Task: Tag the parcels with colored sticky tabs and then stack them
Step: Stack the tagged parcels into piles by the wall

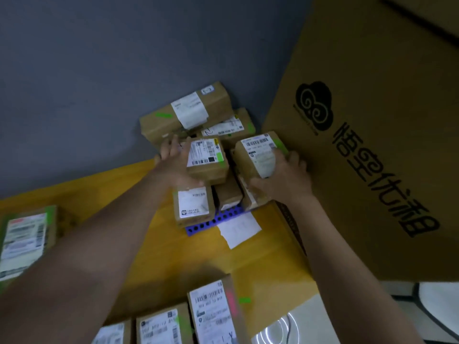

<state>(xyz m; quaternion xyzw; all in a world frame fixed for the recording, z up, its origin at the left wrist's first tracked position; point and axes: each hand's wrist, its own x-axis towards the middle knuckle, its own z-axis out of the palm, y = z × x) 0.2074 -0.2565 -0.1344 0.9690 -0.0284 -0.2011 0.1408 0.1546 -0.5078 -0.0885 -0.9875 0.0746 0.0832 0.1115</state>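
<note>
Three parcels (213,316) lie along the bottom edge of the frame, labels up; the rightmost carries a pink tab, the middle one a green tab. Another green tab (244,300) sits on the yellow bench (159,244) just right of them. At the left edge lies a blurred parcel (24,242) with green along its rim.

Both forearms reach up to the pile (198,145) at mid-frame, against the grey wall. Left hand (177,165) rests on the left side of a labelled parcel (207,157) with a green tab, fingers straight and spread. Right hand (280,175) grips the right parcel (258,155), fingers curled over its top and thumb at its near end.

Under the pile, a blue perforated tray (218,219) and a white slip (238,229) show on the bench. A large printed carton (372,145) fills the right of the frame.
</note>
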